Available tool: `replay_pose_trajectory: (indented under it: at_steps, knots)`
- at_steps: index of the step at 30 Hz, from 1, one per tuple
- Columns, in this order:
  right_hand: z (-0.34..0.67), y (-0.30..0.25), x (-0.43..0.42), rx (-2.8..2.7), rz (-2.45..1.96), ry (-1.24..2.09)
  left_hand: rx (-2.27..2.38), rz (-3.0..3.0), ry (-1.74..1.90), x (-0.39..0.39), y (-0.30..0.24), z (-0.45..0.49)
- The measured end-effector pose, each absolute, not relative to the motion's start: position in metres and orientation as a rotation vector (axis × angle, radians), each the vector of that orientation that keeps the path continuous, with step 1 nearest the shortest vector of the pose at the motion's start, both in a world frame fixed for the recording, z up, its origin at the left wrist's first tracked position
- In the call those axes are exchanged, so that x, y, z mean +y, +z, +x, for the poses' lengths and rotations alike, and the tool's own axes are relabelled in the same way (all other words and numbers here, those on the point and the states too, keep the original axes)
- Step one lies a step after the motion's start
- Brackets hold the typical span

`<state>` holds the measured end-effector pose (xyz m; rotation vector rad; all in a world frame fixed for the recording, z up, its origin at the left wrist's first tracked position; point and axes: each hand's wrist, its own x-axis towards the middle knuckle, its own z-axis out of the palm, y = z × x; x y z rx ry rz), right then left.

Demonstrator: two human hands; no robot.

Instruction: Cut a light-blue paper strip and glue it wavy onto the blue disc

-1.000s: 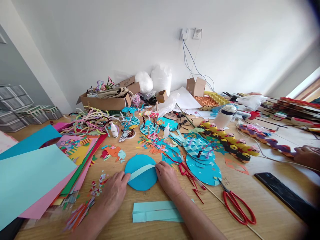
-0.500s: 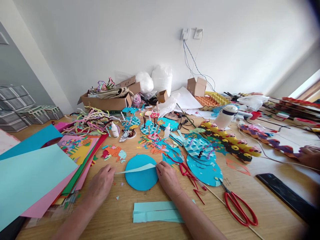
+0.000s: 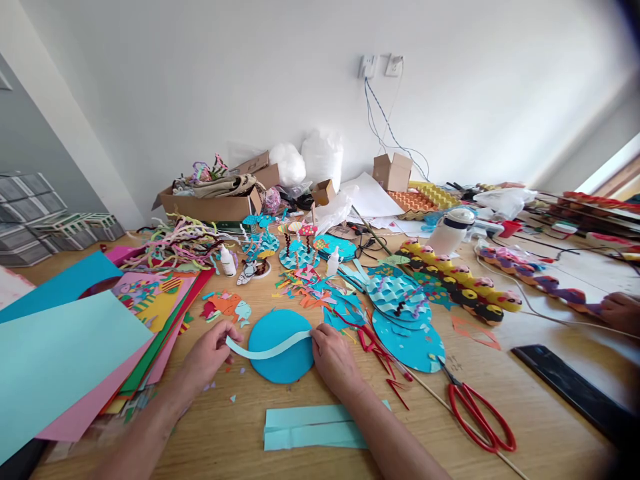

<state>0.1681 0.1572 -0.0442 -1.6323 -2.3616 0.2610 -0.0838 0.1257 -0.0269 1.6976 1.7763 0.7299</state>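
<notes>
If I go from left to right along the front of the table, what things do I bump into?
Stack of coloured paper sheets → left hand, pinching a pale paper strip → blue paper circle → right hand → red scissors → black ruler.

**A:** I'm seeing the paper strip (image 3: 267, 349) at six o'clock looking thin, matt and smooth, and it is sagging limply.

**B:** And the blue disc (image 3: 283, 360) under it?

**A:** That's reading as matt card and is lying stiffer. The table (image 3: 500, 413) is showing pale wood grain with a soft sheen.

**B:** What's gleaming at four o'clock?

**A:** The scissors (image 3: 480, 417) are: glossy red plastic handles, dull metal blades. At nine o'clock the coloured sheets (image 3: 65, 347) are looking like smooth matt paper. At eleven the box (image 3: 210, 207) is showing rough brown cardboard, and at twelve the bags (image 3: 323, 157) are shining like thin plastic film.
</notes>
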Motion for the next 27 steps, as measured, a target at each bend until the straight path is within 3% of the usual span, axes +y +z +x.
replay_pose_trajectory:
  at_steps: [18,27]
  knots:
    - [0.169,-0.044,0.157,-2.379,-1.655,0.271,1.329,0.915,0.989,0.113,-0.004,-0.075]
    - [0.168,-0.043,0.157,-2.363,-1.66,0.304,1.519,1.327,0.878,0.122,-0.015,-0.081]
